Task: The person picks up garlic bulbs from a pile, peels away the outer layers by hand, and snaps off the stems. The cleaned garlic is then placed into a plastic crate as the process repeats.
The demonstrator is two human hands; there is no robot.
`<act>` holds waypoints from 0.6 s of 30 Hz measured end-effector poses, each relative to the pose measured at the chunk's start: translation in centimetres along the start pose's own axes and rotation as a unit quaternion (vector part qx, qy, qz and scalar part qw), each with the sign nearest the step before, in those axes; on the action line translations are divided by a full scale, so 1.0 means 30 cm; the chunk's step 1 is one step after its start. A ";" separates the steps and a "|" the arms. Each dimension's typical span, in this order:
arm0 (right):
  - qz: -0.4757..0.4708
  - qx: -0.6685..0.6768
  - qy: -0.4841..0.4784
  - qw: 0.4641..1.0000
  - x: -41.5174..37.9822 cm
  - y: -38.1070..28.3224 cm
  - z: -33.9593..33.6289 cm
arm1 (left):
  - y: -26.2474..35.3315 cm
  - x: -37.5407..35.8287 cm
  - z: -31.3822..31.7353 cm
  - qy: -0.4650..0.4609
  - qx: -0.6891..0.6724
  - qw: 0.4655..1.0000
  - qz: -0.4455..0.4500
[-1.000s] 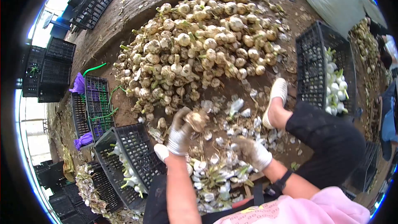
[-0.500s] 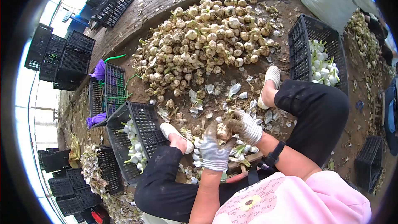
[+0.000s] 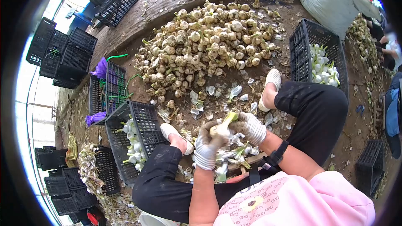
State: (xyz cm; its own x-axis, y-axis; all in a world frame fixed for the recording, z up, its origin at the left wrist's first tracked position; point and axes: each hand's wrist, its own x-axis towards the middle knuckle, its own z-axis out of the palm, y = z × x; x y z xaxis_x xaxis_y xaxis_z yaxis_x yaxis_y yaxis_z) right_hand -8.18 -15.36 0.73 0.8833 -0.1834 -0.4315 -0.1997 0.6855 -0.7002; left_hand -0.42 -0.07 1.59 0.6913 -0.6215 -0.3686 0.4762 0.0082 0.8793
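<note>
My left hand (image 3: 208,144), in a dirty white knit glove, is closed around the lower side of a garlic bulb (image 3: 220,130) between my knees. My right hand (image 3: 251,129), gloved the same way, has its fingers closed at the bulb's stem (image 3: 229,119), which points up and to the right. Loose peeled skins and leaves (image 3: 236,155) lie just below both hands. Beyond them is a large heap of unpeeled garlic (image 3: 201,46) on the ground.
Black crates with cleaned white garlic stand at the left (image 3: 153,121) and right (image 3: 299,50). A crate with purple netting (image 3: 115,79) sits at left. A white sack (image 3: 328,2) is at upper right. Another person's arm (image 3: 391,52) shows at the far right edge.
The bulb between my hands has turned, and its pale green stem now shows upward. It looks whiter than before. My left hand has shifted slightly left and down.
</note>
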 end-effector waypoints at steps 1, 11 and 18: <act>-0.003 0.004 -0.002 1.000 -0.018 -0.016 0.024 | -0.038 0.014 -0.039 -0.039 -0.163 0.985 -0.045; -0.044 -0.118 -0.030 0.992 -0.019 0.087 -0.006 | -0.108 -0.001 0.034 0.019 0.083 0.991 0.105; -0.092 0.167 0.112 0.975 0.035 -0.008 -0.083 | 0.033 0.043 -0.048 0.164 -0.333 0.928 0.034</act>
State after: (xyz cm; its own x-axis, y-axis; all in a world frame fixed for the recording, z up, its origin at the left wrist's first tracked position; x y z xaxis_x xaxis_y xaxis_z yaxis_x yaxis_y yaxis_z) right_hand -8.25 -17.47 -0.98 0.7684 -0.4485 -0.4565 0.1352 0.8110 -0.5693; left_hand 1.72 0.28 1.57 0.8083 -0.3305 -0.4872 0.5801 0.5882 0.5635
